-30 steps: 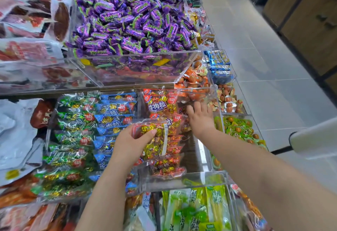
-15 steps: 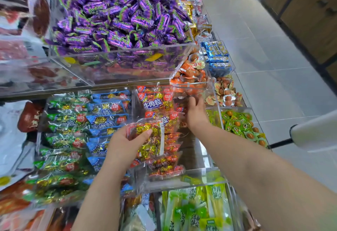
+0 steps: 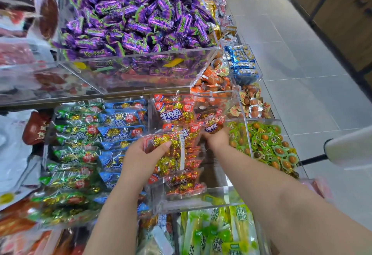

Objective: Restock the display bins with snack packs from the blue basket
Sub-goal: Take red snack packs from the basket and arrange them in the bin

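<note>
A person's left hand clasps a red snack pack above the clear acrylic bin at the display's centre, while at its two o'clock the right hand reaches toward the bin's rear, fingers hidden, its grip impossible to tell.

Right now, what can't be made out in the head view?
All head view.
Blue basket: outside the frame.
Right hand: fingers hidden behind red packs in the bin; grip unclear.
Left shelf goods: blurred, labels unreadable.
White object: cut off by right edge.
</note>
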### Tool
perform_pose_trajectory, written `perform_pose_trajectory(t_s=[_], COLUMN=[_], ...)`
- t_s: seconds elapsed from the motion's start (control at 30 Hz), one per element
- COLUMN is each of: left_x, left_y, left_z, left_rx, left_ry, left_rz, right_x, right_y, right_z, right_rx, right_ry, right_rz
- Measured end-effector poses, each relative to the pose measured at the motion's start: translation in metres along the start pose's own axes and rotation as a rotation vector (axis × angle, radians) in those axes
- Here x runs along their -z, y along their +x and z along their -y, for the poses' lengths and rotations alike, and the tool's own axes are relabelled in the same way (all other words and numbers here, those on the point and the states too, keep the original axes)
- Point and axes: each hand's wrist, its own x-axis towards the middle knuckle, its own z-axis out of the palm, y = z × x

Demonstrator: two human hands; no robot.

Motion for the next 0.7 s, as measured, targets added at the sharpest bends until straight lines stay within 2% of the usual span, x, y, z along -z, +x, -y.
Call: perform_pose_trajectory(t_s=[0.13,0.23,0.27,0.37,0.47,0.53,0.6,0.67,0.7], left_x=[-0.001,0.001,0.001,0.001,-0.010,-0.019,-0.025,-0.028,-0.027], left_y=[0.000,0.000,-0.001,-0.005,-0.012,-0.019,-0.023,-0.024,-0.024], left_z=[-0.001,-0.004,-0.005,-0.009,-0.013,-0.018,-0.022,-0.023,-0.023], left_rx=[0.018,0.027,0.036,0.040,-0.033,-0.116,-0.158,-0.205,-0.250], left_ry=[-0.024,-0.073,-0.101,-0.203,-0.193,-0.133,-0.089,0.007,0.070], left_rz=[0.008,0.033,0.049,0.134,0.252,0.340,0.400,0.339,0.253], right_x=[0.008,0.022,0.031,0.056,0.078,0.088,0.097,0.105,0.110], right_y=[-0.001,-0.027,-0.039,-0.081,-0.120,-0.132,-0.137,-0.137,-0.136], right_z=[0.008,0.016,0.018,0.015,0.022,0.030,0.038,0.044,0.046], right_rx=[-0.029,-0.050,-0.015,0.292,0.423,0.462,0.493,0.513,0.519], right_ry=[-0.065,0.018,0.044,0.021,0.202,0.061,-0.096,-0.198,-0.221], right_rz=[0.118,0.139,0.132,0.135,0.433,0.590,0.621,0.574,0.526])
